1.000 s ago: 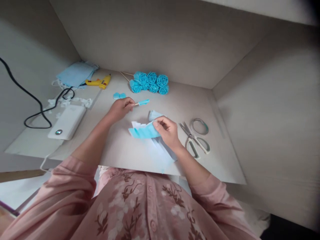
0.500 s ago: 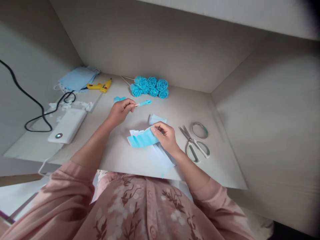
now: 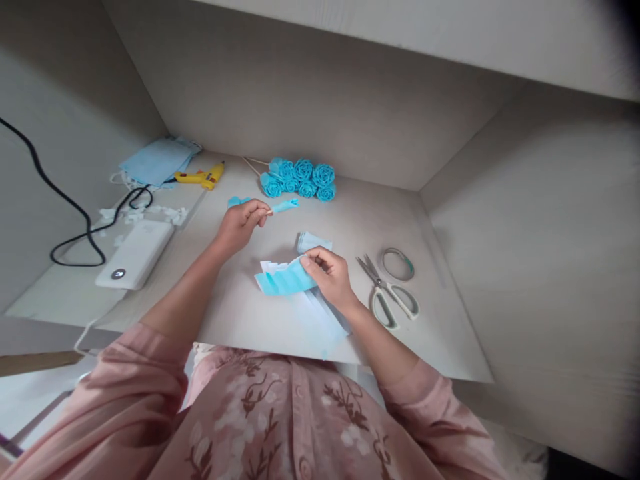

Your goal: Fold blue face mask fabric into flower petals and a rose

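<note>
My left hand (image 3: 244, 223) pinches a thin wooden stick whose far end is wrapped in a small blue roll (image 3: 285, 205). Between the thumb and fingers of my right hand (image 3: 327, 270) is a strip of blue face-mask fabric (image 3: 284, 279), cut unevenly along its white-backed upper edge. Under that hand lies a white and pale blue fabric sheet (image 3: 323, 315). Just behind the hand sits a folded stack of pale fabric (image 3: 314, 240). A few blue cut pieces (image 3: 238, 201) lie behind my left hand.
Blue fabric roses (image 3: 303, 179) on sticks lie at the back. To the right are scissors (image 3: 381, 285) with open blades and a roll of tape (image 3: 397, 264). On the left are a yellow glue gun (image 3: 201, 176), face masks (image 3: 159, 161), a white power bank (image 3: 136, 253), white scraps and a black cable (image 3: 35, 160).
The blue roll on the stick has turned slightly in my left hand and dipped a little to the left. My right hand keeps its hold on the strip, almost still.
</note>
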Motion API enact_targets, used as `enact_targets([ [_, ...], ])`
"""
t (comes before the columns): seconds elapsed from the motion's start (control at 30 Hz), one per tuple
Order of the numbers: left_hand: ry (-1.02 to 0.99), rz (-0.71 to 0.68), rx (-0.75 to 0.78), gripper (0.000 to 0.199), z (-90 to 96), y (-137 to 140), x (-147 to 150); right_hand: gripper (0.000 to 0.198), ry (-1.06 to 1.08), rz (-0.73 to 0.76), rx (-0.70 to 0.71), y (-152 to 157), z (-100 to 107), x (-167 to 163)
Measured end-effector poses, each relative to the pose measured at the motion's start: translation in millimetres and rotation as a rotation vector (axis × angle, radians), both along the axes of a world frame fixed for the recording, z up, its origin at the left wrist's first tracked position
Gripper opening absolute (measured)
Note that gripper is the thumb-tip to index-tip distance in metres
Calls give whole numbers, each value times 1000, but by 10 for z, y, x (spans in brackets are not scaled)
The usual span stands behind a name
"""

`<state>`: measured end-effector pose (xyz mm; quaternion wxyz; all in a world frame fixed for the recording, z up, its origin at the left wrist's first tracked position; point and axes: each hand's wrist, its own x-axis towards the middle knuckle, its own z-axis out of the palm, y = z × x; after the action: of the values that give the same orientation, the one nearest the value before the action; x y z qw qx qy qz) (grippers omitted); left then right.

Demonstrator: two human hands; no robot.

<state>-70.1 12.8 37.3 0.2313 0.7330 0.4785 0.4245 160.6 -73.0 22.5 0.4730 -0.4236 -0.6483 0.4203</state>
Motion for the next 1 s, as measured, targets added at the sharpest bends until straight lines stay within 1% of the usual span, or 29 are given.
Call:
enact_targets([
  [0.13, 53, 30, -20, 32, -4, 7, 2, 26, -4, 1, 7, 2, -7, 5],
  [0.27, 155, 71, -12, 32, -49, 51, -15, 27, -20, -10, -5, 2, -18, 1],
  [0.47, 376, 206, -50, 28, -248, 182, -125, 27, -38, -19, 3, -7, -8, 0],
  [0.6, 439, 279, -125, 25, -367, 269, -214, 26, -28, -6, 25, -11, 14, 1],
  [0.67, 420, 306, -87, 22, -374, 288, -226, 27, -30, -8, 26, -11, 19, 0],
  [0.73, 349, 322, 17, 24, -330, 261, -190, 28, -30, -13, 19, -8, 14, 1],
  [0.8, 220, 266, 74, 31, -236, 171, -96, 29, -21, -7, 13, 2, 0, 2],
  [0.83, 142, 177, 47, 36, -177, 103, -32, 29, -15, -3, 13, 9, -9, 4],
  [0.87, 55, 54, -17, 42, -115, 23, 39, 29, -11, -1, 16, 18, -17, 7],
  [0.93, -65, -245, -206, 55, 1, -144, 184, 29, -16, -6, 22, 39, -29, 14],
  [0.97, -78, -346, -264, 58, 49, -217, 251, 29, -24, -15, 25, 52, -32, 19],
  [1.0, -63, -402, -306, 57, 86, -276, 310, 29, -33, -26, 28, 64, -33, 25],
])
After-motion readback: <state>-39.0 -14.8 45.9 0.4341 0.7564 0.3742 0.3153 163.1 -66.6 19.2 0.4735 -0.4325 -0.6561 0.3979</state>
